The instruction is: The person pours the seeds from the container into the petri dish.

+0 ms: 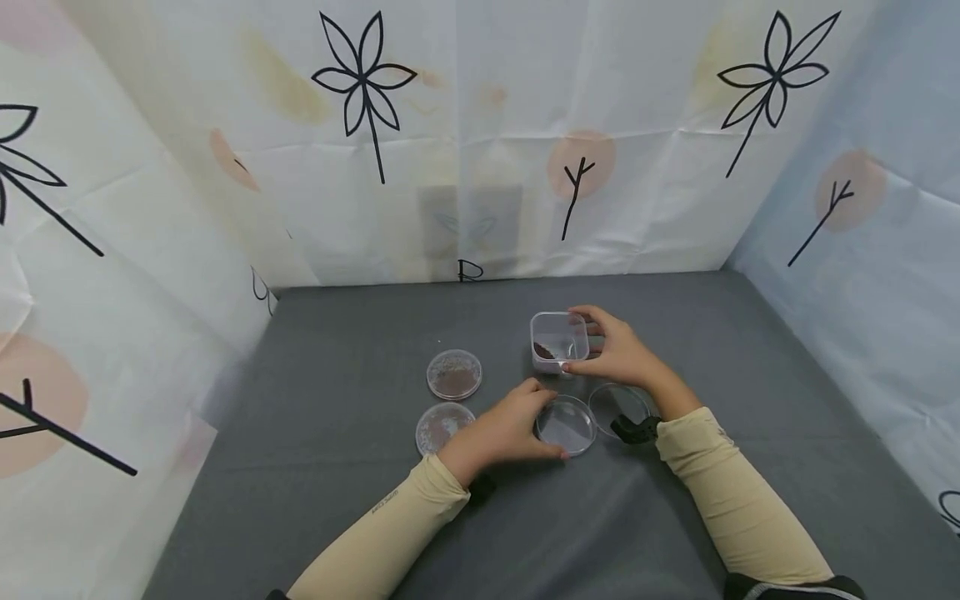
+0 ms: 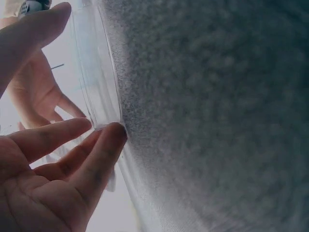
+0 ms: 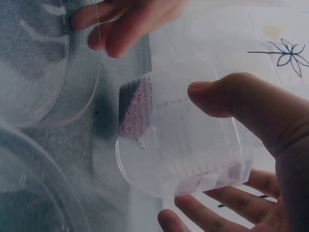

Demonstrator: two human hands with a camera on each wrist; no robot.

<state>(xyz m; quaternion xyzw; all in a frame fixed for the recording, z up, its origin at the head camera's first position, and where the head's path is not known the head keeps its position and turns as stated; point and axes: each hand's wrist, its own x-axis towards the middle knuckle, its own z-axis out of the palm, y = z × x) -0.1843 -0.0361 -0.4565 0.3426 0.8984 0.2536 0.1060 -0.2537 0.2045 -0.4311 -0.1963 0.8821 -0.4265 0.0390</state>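
Observation:
My right hand (image 1: pixel 618 354) grips a clear square plastic tub (image 1: pixel 557 332) by its side, thumb at the front and fingers behind. A small heap of reddish-brown grains (image 3: pixel 136 112) lies in one corner of the tub, which looks tilted in the right wrist view. Below it, my left hand (image 1: pixel 504 429) holds a clear round petri dish (image 1: pixel 567 427) at the edge, thumb near and fingertips (image 2: pixel 116 133) on the far side. The dish is see-through and sits on the grey cloth. Just right of it lies another clear round dish or lid (image 1: pixel 617 404), partly overlapped by the right wrist.
Left of my left hand are two round dishes, the far dish (image 1: pixel 454 375) with brownish grains inside and the near dish (image 1: pixel 441 425) partly covered by the hand. Grey cloth (image 1: pixel 337 375) covers the table. White patterned curtains (image 1: pixel 495 125) stand behind and at both sides.

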